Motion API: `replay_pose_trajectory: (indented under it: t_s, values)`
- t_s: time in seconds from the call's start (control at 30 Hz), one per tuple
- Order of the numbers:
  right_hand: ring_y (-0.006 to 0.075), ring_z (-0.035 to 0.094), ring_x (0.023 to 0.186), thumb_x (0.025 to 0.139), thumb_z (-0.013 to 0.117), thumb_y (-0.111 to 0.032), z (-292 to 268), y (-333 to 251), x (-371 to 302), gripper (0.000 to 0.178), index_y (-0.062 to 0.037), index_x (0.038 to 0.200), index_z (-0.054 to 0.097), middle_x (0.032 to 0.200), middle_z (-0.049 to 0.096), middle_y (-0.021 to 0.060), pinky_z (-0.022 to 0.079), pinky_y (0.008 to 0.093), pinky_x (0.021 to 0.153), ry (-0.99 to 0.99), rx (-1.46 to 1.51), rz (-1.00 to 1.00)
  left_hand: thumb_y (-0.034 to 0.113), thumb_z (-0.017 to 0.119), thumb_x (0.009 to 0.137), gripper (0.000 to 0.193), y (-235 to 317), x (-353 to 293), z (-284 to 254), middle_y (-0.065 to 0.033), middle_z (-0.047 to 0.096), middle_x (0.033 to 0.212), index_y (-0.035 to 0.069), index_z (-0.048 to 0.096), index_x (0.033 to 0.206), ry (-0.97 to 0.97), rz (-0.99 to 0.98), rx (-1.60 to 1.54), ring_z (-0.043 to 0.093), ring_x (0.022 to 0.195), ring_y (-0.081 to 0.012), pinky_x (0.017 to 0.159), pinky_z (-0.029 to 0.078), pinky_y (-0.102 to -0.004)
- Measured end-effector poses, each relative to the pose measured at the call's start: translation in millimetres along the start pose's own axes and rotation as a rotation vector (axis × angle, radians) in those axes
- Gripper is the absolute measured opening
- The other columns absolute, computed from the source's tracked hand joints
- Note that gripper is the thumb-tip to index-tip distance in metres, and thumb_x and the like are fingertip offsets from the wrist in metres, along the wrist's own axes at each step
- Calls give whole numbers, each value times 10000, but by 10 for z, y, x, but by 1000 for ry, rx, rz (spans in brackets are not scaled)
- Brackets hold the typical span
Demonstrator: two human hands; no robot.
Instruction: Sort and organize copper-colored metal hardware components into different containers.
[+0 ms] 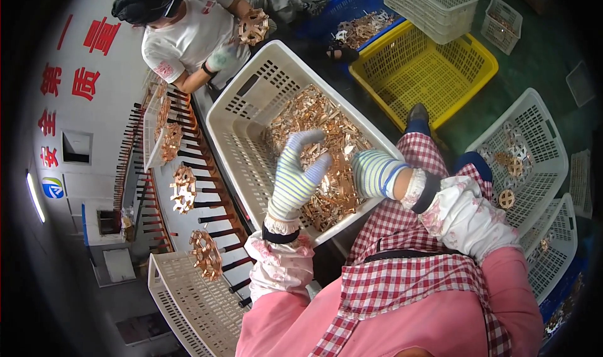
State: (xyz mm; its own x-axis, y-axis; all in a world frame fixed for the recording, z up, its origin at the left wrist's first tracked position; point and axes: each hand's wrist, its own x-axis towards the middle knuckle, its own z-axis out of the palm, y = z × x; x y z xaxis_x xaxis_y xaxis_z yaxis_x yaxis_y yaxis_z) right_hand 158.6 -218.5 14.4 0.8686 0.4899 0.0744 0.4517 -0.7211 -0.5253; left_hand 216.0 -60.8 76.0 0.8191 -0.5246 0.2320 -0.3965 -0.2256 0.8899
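Both my hands wear striped knit gloves and are over a white slotted plastic basket (233, 127). A heap of small copper-coloured metal pieces (336, 146) lies in it. My left hand (294, 178) is above the near left part of the heap, thumb and fingers apart in a C shape with nothing between them. At the basket's right side, my right hand (375, 173) is down by the pieces, its back toward me. Its fingertips are hidden, so whether it grips a piece does not show.
Left, a rack of dark-handled rods (220, 218) holds round copper-coloured frames (183, 189). Across from me, a person (188, 43) holds a similar frame (253, 27). A yellow basket (427, 68) stands far right; a white basket (534, 149) with metal parts is at right.
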Motion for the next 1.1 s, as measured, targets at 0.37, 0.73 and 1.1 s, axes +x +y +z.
replay_pose_trajectory:
  t_s: [0.37,0.73,1.1]
  values:
    - [267,599,589,709,578,-182,-20,-42,104,162,-66,670,683,654,633,83,481,350,598,-216,-74,58,3,569,638,99,-51,7,-182,-66,521,687,20,518,722,-181,-20,52,504,683,-160,679,408,-279]
    - [321,617,730,739,534,-205,44,-85,155,226,-13,721,651,726,628,179,485,387,675,-312,2,197,-55,557,627,150,-24,-156,-122,-20,497,722,50,465,683,-400,-118,-241,476,710,-122,724,417,-266]
    - [162,533,845,891,486,-192,226,747,-672,427,-28,1265,361,1014,544,57,488,266,737,411,2694,60,332,588,786,368,-271,-118,-1387,-105,499,978,47,487,995,1377,-233,-1253,489,923,-246,855,396,-394]
